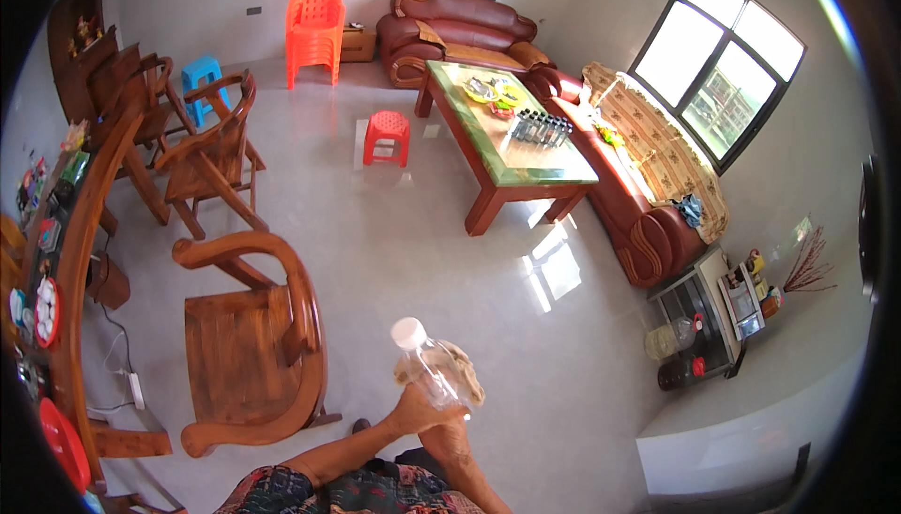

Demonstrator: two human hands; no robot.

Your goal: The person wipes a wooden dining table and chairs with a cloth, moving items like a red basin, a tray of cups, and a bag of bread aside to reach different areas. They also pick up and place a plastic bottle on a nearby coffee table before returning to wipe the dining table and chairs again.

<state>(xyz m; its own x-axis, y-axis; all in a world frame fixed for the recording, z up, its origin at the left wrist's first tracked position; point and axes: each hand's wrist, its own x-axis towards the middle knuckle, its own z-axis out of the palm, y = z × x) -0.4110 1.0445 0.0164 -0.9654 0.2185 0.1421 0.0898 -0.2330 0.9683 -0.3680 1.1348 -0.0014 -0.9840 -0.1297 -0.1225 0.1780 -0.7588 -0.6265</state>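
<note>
In front of my body, I hold a clear plastic bottle (436, 378) with a white cap (408, 333), tilted to the upper left. My left hand (418, 411) is closed around its lower part. A tan cloth (466, 370) wraps behind the bottle and shows on its right side. Close against the left one, my right hand (449, 439) is at the bottle's base and the cloth. Its fingers are mostly hidden, but it appears closed on the cloth.
A wooden armchair (244, 354) stands close on my left, beside a long wooden tea table (70, 326). Ahead are a red stool (387, 138) and a green-topped table (469, 153) bearing several small bottles (542, 127). Leather sofas (460, 21) and a low cabinet (713, 312) line the walls.
</note>
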